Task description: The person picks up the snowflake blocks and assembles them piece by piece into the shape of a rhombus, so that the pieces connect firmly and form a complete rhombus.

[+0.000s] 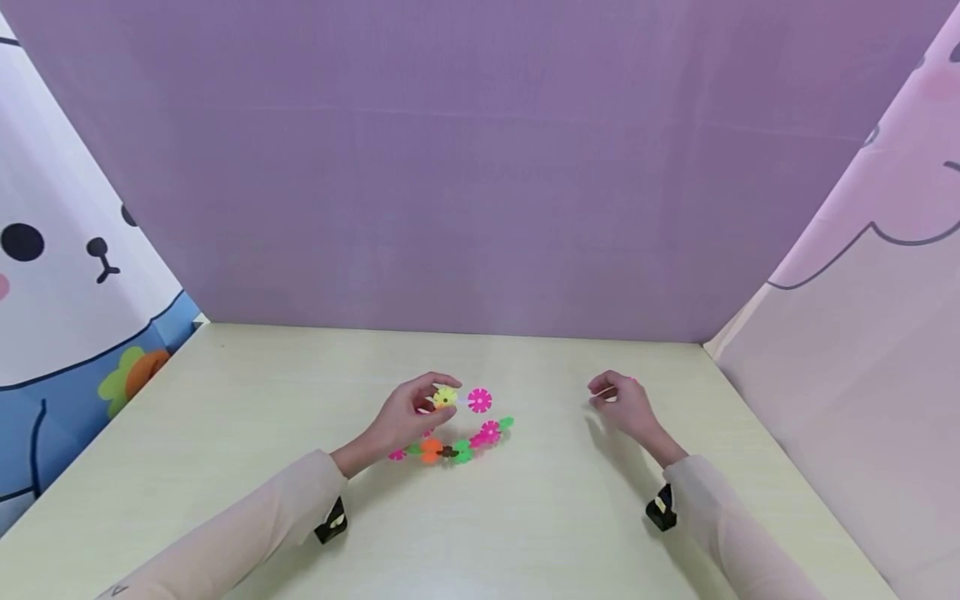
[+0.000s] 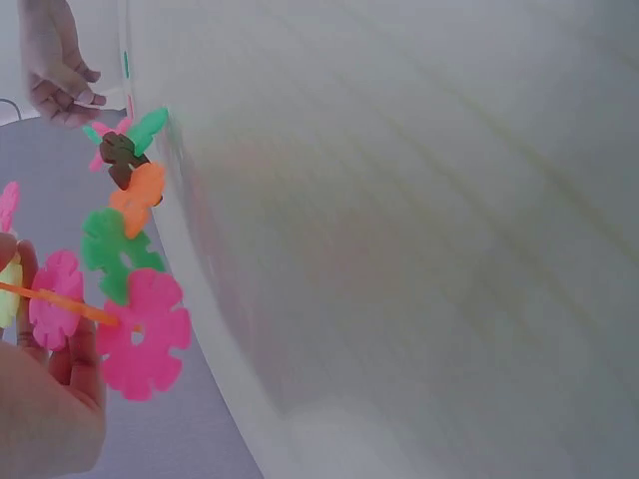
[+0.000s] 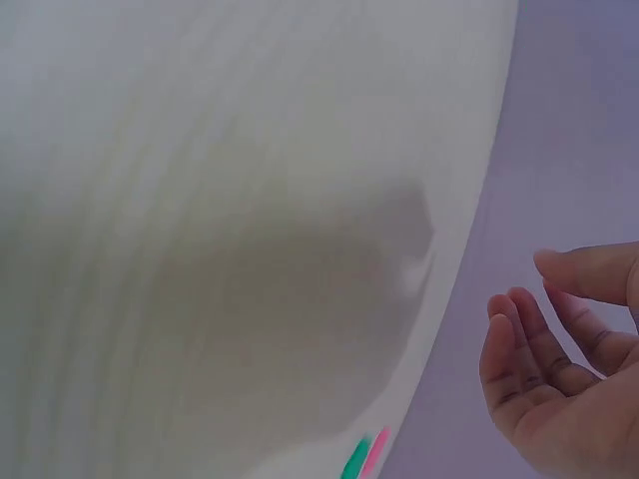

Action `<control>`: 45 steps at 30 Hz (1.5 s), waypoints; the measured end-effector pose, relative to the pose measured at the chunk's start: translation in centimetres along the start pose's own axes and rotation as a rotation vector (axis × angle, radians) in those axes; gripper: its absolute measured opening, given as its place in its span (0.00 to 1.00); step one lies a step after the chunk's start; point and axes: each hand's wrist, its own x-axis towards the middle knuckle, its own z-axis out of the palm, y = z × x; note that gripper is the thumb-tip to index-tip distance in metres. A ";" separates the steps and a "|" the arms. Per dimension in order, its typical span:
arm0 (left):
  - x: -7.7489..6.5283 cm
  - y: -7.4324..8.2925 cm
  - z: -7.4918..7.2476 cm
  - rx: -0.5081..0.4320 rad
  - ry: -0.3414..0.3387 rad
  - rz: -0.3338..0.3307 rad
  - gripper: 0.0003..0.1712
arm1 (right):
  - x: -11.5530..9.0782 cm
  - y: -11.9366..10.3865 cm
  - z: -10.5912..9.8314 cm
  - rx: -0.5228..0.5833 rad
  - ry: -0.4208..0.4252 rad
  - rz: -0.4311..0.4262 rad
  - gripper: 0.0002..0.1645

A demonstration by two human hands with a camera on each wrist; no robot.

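In the head view my left hand (image 1: 408, 411) pinches a yellow snowflake disc (image 1: 445, 397) between thumb and fingers. Beside it is a pink disc (image 1: 480, 400). A curved chain of joined snowflake discs (image 1: 431, 451), in pink, green, orange and brown, hangs below the hand. The left wrist view shows an orange disc (image 2: 75, 305) edge-on between two pink ones, and a green disc (image 2: 120, 254) joined on. My right hand (image 1: 624, 406) is held off to the right, its fingers loosely bent. In the right wrist view no object shows between the thumb and fingers (image 3: 499, 364).
A small pink piece (image 1: 633, 381) peeks out behind my right hand. Green (image 3: 354, 459) and pink (image 3: 374, 451) pieces show edge-on in the right wrist view. The pale table (image 1: 540, 517) ends at a purple panel (image 1: 465, 183); printed cloths flank both sides.
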 end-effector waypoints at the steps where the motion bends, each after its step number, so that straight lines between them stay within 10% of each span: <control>1: 0.0 0.0 0.0 0.001 -0.001 0.002 0.17 | -0.1 0.4 -0.3 -0.009 -0.002 0.004 0.11; 21: -0.1 -0.1 -0.3 -0.001 -0.008 -0.002 0.14 | -0.4 5.6 -3.7 -0.289 -0.087 0.045 0.12; 45: 0.0 0.0 -0.4 -0.022 -0.029 -0.008 0.13 | 0.2 5.9 -4.0 -0.291 -0.061 0.009 0.12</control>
